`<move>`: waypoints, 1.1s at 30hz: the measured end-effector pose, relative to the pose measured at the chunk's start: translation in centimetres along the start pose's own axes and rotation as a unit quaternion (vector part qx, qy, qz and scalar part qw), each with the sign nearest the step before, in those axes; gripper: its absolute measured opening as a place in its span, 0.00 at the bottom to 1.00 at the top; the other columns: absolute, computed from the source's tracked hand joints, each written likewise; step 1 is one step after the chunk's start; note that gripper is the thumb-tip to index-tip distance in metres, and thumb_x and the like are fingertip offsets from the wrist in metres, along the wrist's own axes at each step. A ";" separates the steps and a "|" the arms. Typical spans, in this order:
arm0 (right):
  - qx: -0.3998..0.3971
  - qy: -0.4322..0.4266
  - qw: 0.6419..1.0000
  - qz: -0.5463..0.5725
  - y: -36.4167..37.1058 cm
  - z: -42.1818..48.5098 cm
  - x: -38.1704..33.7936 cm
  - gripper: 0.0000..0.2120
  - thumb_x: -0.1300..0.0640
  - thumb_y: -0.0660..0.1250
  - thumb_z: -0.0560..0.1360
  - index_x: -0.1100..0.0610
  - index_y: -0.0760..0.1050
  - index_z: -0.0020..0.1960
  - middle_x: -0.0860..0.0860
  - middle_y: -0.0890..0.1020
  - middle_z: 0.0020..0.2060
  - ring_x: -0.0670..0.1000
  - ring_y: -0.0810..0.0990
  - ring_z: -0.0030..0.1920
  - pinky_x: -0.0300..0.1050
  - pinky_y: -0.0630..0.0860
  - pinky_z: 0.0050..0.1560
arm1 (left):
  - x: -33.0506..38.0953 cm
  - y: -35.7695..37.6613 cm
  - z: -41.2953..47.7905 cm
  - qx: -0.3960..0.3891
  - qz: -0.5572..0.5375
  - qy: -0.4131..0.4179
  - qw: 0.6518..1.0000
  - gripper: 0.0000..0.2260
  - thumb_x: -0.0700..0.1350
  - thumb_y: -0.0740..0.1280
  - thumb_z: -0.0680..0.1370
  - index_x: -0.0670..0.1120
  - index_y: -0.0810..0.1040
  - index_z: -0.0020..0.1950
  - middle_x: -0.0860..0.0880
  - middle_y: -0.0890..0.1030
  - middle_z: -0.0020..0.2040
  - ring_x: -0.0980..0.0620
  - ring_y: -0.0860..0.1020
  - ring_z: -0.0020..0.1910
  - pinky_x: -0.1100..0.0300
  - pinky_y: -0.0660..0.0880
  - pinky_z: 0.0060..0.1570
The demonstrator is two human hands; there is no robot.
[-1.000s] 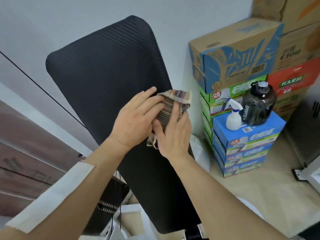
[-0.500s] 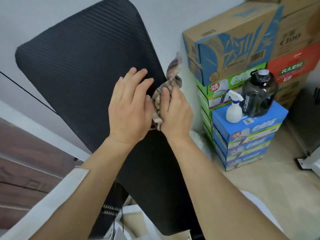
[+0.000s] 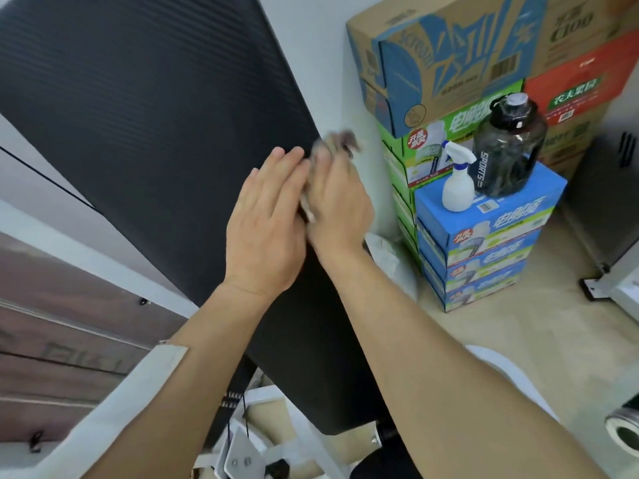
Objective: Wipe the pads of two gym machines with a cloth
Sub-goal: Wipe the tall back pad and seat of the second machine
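Note:
A long black ribbed pad (image 3: 148, 126) of a gym machine slants from the upper left down to the lower middle. My left hand (image 3: 266, 219) and my right hand (image 3: 337, 202) are pressed together at the pad's right edge. A striped cloth (image 3: 337, 143) is squeezed between them, and its blurred end sticks out past my fingertips. Most of the cloth is hidden by my palms.
Stacked cardboard boxes (image 3: 449, 57) stand against the wall on the right. A white spray bottle (image 3: 456, 178) and a dark sports jug (image 3: 508, 146) sit on the blue boxes (image 3: 491, 243). White machine frame parts (image 3: 242, 458) lie below the pad, and another frame (image 3: 619, 288) stands at far right.
The view has tipped down and left, so the pad's top is out of frame. Both hands closed together around the cloth, which went from spread and visible to mostly hidden.

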State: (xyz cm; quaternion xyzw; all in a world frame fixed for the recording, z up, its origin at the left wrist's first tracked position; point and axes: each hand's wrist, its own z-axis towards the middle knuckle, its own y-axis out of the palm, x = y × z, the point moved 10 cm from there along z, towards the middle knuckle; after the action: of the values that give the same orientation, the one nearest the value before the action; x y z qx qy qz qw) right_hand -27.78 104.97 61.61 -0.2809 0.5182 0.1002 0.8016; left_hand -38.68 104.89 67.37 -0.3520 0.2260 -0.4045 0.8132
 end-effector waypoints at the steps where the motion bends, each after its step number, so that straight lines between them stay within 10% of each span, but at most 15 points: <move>1: 0.017 -0.007 1.000 0.006 -0.4 1.2 -1.4 0.20 0.44 0.50 0.83 0.55 0.73 0.61 0.53 0.81 0.51 0.55 0.81 0.49 0.46 0.66 0.41 | -0.4 -0.5 0.2 0.017 -0.016 -0.016 1.000 0.19 0.35 0.59 0.80 0.38 0.73 0.71 0.41 0.74 0.72 0.44 0.68 0.74 0.48 0.65 0.74; 13: -0.089 0.151 0.982 -0.075 2.4 -11.5 18.4 0.21 0.45 0.46 0.83 0.56 0.72 0.51 0.52 0.79 0.42 0.57 0.80 0.47 0.47 0.69 0.43 | 2.2 4.2 -4.8 -0.067 0.026 -0.016 0.997 0.23 0.38 0.63 0.77 0.41 0.71 0.73 0.42 0.63 0.79 0.43 0.57 0.79 0.42 0.58 0.76; 18: -0.069 0.096 0.993 -0.025 1.7 -7.8 11.8 0.21 0.48 0.47 0.84 0.59 0.71 0.64 0.58 0.79 0.56 0.58 0.79 0.56 0.51 0.72 0.54 | 1.9 3.8 -5.6 -0.085 0.018 -0.011 0.996 0.23 0.38 0.63 0.77 0.40 0.71 0.73 0.42 0.66 0.77 0.43 0.60 0.78 0.44 0.61 0.75; 24: 0.027 -0.043 0.998 -0.024 0.9 -4.1 5.1 0.22 0.45 0.47 0.82 0.58 0.71 0.62 0.54 0.80 0.49 0.54 0.79 0.46 0.46 0.68 0.39 | 0.8 2.5 -7.4 -0.073 -0.006 -0.025 0.997 0.23 0.36 0.63 0.76 0.38 0.72 0.72 0.41 0.72 0.73 0.44 0.66 0.75 0.46 0.65 0.73; 33: -0.101 0.128 0.981 -0.104 3.6 -17.2 27.4 0.29 0.42 0.44 0.80 0.62 0.71 0.63 0.63 0.81 0.49 0.66 0.79 0.50 0.55 0.72 0.47 | 2.9 8.9 -17.7 -0.115 -0.047 -0.068 0.990 0.15 0.39 0.67 0.74 0.42 0.78 0.61 0.45 0.78 0.52 0.47 0.75 0.47 0.51 0.75 0.45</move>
State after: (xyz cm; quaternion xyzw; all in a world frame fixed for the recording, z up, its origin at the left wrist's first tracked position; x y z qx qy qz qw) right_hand -30.59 94.82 30.77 -0.4232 0.5721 0.0317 0.7018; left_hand -44.14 99.40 48.85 -0.4803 0.1987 -0.3882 0.7610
